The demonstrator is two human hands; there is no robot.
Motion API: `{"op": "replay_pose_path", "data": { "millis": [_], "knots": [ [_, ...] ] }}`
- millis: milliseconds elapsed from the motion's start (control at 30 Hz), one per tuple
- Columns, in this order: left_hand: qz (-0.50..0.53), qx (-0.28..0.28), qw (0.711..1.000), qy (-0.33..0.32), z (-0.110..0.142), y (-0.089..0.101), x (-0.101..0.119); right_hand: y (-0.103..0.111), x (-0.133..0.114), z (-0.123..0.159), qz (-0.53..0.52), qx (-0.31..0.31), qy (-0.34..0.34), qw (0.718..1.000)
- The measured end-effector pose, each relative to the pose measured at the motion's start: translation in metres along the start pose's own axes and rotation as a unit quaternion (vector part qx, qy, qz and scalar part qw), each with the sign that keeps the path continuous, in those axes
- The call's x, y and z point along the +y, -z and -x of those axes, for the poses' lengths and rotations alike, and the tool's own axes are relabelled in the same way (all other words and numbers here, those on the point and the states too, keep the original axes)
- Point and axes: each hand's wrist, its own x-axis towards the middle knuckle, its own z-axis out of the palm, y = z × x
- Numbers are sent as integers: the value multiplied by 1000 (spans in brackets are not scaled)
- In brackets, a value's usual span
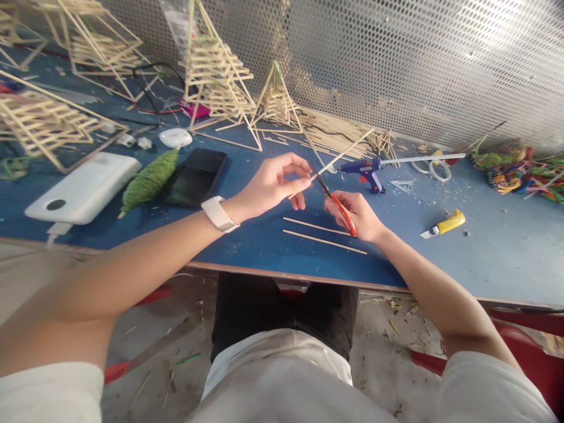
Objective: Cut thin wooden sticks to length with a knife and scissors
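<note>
Between thumb and fingers, my left hand [282, 179] pinches a thin wooden stick [348, 154] that slants up to the right. My right hand [356, 212] is wrapped round the orange handles of a pair of scissors [341, 210]. The dark scissor blades point up and left and meet the stick close to my left fingertips; whether they have closed on it I cannot tell. Below my hands, two cut sticks [325, 241] lie roughly side by side on the blue table [259, 247]. A blue glue gun [369, 170] with a long glue stick in it lies just beyond my right hand.
Stick pyramids [215, 76] stand at the back left, loose sticks [335, 132] behind my hands. Leftward lie a phone [198, 176], green yarn [150, 179] and a white power bank [83, 187]. A yellow utility knife [445, 224], tape rolls [439, 170] and colourful thread [520, 167] are at right.
</note>
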Motion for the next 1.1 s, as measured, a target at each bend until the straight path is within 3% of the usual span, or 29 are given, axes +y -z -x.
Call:
{"op": "replay_pose_path", "data": {
  "millis": [367,733,1100],
  "knots": [
    [42,-104,993,23,4,8,13,-1,-7,6,-91,-81,-3,993],
    [54,-120,990,46,6,9,15,0,-3,8,-102,-107,-3,989],
    [45,-105,993,40,8,8,15,-4,-17,11,-99,-102,1,990]
  ]
}}
